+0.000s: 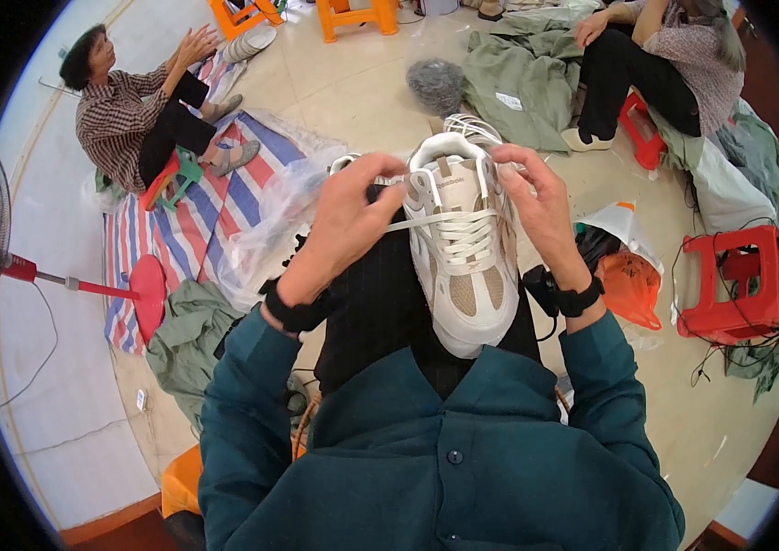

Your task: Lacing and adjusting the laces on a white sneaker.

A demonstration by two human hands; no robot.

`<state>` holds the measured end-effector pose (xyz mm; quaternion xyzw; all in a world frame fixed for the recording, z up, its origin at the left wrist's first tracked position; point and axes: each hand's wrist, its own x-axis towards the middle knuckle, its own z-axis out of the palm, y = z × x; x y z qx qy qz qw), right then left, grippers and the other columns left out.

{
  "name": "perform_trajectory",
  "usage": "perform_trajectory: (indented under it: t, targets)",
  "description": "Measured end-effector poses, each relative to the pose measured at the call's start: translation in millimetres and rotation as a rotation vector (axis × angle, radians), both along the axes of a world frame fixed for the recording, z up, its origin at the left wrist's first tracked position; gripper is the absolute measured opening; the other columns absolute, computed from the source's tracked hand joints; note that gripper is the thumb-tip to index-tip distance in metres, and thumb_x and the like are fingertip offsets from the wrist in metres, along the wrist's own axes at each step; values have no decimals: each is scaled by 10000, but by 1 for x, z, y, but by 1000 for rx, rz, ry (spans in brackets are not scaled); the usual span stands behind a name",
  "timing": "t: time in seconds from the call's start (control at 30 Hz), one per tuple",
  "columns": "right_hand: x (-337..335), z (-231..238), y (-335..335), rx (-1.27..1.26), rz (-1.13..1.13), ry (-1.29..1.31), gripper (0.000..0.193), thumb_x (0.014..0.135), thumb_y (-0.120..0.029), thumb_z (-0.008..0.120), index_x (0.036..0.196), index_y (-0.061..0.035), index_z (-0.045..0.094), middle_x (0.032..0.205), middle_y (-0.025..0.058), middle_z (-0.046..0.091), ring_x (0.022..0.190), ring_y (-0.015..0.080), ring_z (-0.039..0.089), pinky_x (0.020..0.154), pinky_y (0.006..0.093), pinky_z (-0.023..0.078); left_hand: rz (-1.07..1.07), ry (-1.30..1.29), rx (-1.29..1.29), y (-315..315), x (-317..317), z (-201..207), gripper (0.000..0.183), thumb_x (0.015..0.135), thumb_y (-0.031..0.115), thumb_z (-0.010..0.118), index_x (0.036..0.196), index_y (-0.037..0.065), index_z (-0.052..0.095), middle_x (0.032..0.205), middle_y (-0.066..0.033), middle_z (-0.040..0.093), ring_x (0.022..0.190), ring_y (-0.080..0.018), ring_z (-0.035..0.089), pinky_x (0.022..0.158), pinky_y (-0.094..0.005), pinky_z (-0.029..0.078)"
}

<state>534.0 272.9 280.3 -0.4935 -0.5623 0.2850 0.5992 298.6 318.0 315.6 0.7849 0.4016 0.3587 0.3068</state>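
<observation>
A white and beige sneaker [472,294] rests on my lap, toe toward me, with its tongue upright and flat white shoelaces [466,237] crossing its front. My left hand [350,218] is at the left of the shoe's opening, thumb and fingers closed; a loose lace runs from the shoe to this hand. My right hand [541,204] is at the right upper eyelets, thumb and forefinger drawn together at the lace there; the fingertips partly hide it. Behind the opening is a bundle of white laces [474,129]. Part of another pale shoe shows beyond my left hand.
Two people sit on low stools ahead, left and right. A striped sheet [192,220] covers the floor at left, near a fan with a red base [148,294]. At right are an orange bag [630,285] and a red stool [734,317] draped with cables.
</observation>
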Motion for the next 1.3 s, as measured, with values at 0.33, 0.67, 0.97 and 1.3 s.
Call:
perform_trajectory:
  t: [0.33,0.67,0.97,1.3]
  targets:
    - [7,-28,29,-145,334,25,362,951,-305,457,1082,-1,604,1072,122,594,1045,255,534,935,330,389,-249,364,-177,55,48,-9,293,759,260,644,868,-12,642,756,-127,635,689,-192,593,654,-318,476]
    - [6,-25,19,-63,244,-104,384,958,-297,442,1156,6,571,1170,132,563,1147,252,479,1001,336,344,-217,345,-77,51,75,-8,258,765,246,640,777,-9,600,686,-85,579,651,-156,528,590,-310,432]
    - [9,-24,17,-46,277,-56,363,959,-288,449,1151,-4,567,1157,122,569,1125,246,499,986,329,357,-137,-135,-219,29,45,-28,266,829,112,615,1062,-4,559,942,-52,609,841,-115,564,747,-258,464]
    - [5,-29,20,-73,294,-12,339,957,-283,462,1147,-24,571,1148,110,581,1102,219,519,967,318,376,-42,-23,-266,-14,-29,-34,168,837,56,579,993,-6,584,867,-41,612,781,-91,561,701,-224,450]
